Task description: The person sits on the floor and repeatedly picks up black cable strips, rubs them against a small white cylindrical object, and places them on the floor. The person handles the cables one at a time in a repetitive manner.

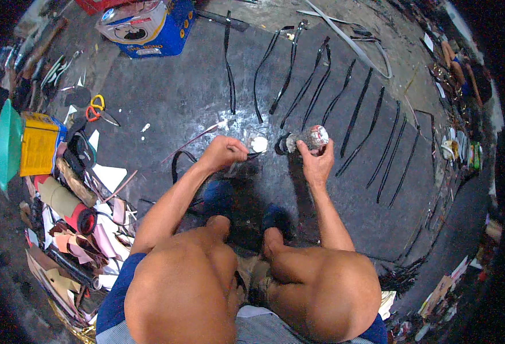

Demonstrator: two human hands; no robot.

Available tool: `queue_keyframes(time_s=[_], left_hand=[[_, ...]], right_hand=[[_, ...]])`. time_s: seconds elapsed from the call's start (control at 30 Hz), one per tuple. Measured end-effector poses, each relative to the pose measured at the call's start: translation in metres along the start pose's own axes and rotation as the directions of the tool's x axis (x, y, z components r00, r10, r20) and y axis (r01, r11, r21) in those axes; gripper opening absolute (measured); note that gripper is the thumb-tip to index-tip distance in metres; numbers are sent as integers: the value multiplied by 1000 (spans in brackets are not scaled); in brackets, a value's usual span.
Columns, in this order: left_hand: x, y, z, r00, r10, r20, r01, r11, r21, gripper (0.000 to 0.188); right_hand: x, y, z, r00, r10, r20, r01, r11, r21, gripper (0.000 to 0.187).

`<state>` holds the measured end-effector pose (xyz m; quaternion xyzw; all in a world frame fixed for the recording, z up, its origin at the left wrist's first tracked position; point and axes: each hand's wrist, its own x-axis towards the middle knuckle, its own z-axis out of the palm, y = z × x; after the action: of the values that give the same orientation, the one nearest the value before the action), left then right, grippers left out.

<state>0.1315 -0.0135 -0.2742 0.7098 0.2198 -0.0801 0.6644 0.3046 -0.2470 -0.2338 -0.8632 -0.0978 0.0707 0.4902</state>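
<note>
My left hand [225, 152] is closed, fingers pinched on the end of a thin black strip [254, 155] low over the dark mat [166, 86]. A white round patch [258, 144] lies just beyond its fingertips; I cannot tell whether it is an object or glare. To the right, my right hand [319, 163] is wrapped round a stubby whitish-grey object with red marks [319, 135]. Its rough grey end [293, 142] points left, beside a small dark round shape [282, 143] on the mat. The object's exact kind does not show.
Several black strips [355, 114] lie spread across the mat ahead and to the right. Orange-and-yellow-handled scissors [98, 109] lie at the left. A blue-and-white box [149, 31] stands at the far left. A yellow tin [39, 143] and material scraps [100, 246] crowd the left side.
</note>
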Motion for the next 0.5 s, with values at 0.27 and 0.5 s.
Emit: queue_keyframes(time_s=[0.27, 0.5], left_hand=[[69, -24, 20, 981, -23, -193, 49, 991, 128, 11], [57, -19, 22, 945, 208, -251, -124, 942, 310, 32]], right_hand=[[-15, -19, 32, 973, -113, 202, 69, 975, 210, 59], [-32, -8, 58, 826, -504, 254, 542, 834, -107, 64]])
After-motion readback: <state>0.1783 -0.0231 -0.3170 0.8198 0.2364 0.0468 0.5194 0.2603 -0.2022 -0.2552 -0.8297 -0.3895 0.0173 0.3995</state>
